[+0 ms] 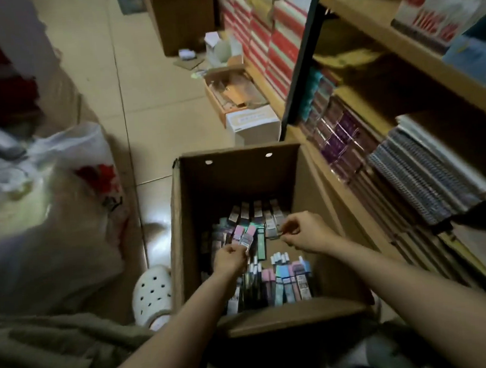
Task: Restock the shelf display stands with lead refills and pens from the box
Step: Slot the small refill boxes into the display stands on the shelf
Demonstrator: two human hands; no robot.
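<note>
An open cardboard box (178,216) stands on the floor in front of me, its bottom covered with several slim lead refill packs and pens (287,280) in pink, blue and grey. Both my arms reach down into it. My left hand (231,260) grips a small fan of pink and grey refill packs (243,236) raised above the pile. My right hand (303,232) has its fingers curled and pinches a clear-looking refill pack (276,228) near the far row; the pack is partly hidden by the fingers.
Wooden shelves (368,14) rise on the right, holding spiral notebooks (423,178), purple packs (338,138) and red boxes (278,42). Smaller cardboard boxes (249,121) sit on the tiled floor beyond. A white plastic bag (64,172) lies at left; a white clog (153,291) is beside the box.
</note>
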